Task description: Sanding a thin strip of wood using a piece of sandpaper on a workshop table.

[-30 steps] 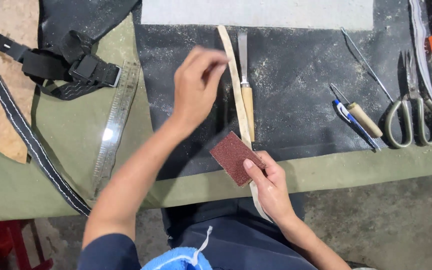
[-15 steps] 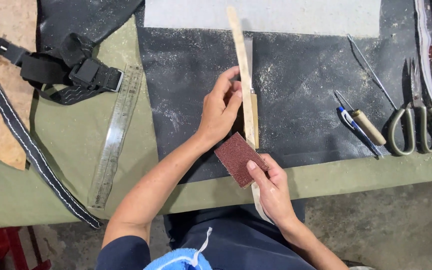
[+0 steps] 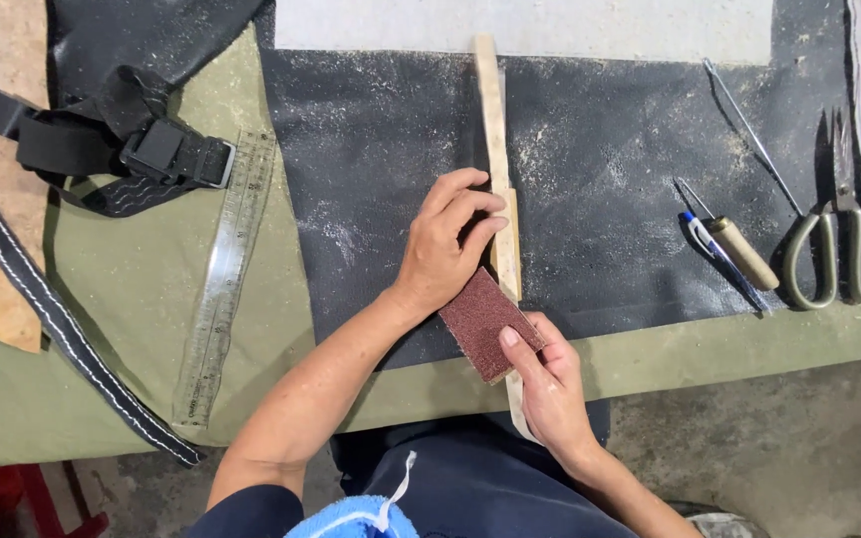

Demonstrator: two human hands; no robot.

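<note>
Now the thin pale strip (image 3: 491,130) lies lengthwise on the dark mat (image 3: 630,229), from the top edge of the mat down toward the person. The left hand (image 3: 447,244) presses on it approx. at the middle, fingers bent, fingertips on the strip and the mat beside it; this hand holds nothing else, it only pins the strip down. The right hand (image 3: 548,384) pinches a reddish-brown sandpaper piece (image 3: 488,323) between thumb and fingers, so it is closed on the paper. The sandpaper touches the strip just below the left hand, at the front edge of the mat. The lower end of the strip passes under the right hand and hangs over the tabletop (image 3: 132,299) edge.

Pale dust lies on the mat near the strip. To the right, well apart: an awl w/ wooden handle (image 3: 739,251), a blue pen (image 3: 715,254) beside it, a thin metal rod (image 3: 749,130), scissors (image 3: 839,249). To the left, on the green cloth: a steel ruler (image 3: 223,279), a black strap w/ buckle (image 3: 142,149).
</note>
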